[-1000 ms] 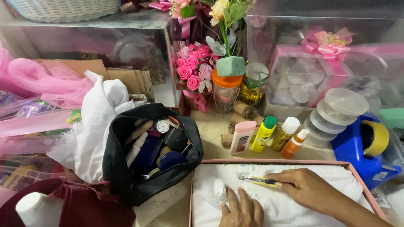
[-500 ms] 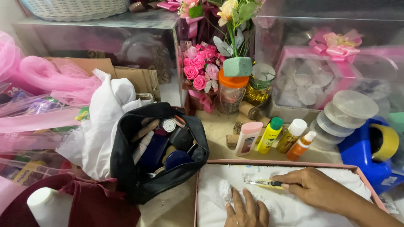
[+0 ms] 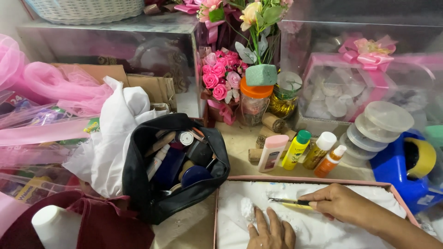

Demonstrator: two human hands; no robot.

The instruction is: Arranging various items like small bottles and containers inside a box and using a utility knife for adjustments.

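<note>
A shallow pink-rimmed box (image 3: 300,180) lined with white fabric lies at the bottom right. My right hand (image 3: 339,203) rests over the lining and grips a thin tool with a yellow and black handle (image 3: 290,201), its metal tip pointing left. My left hand (image 3: 271,232) lies flat on the white lining, fingers spread, beside a small bunched-up lump of fabric (image 3: 247,209). The tool's tip is just above and right of that lump.
An open black pouch (image 3: 177,161) full of cosmetics sits left of the box. Behind it stand several small bottles (image 3: 295,150), stacked clear tubs (image 3: 378,129), a blue tape dispenser (image 3: 406,166), a pink rose bouquet (image 3: 220,78), clear gift boxes (image 3: 364,78) and pink tulle (image 3: 50,92).
The camera has shifted slightly, so the scene sits a little lower and right. Both hands stay in the box; my left hand has spread flatter on the lining.
</note>
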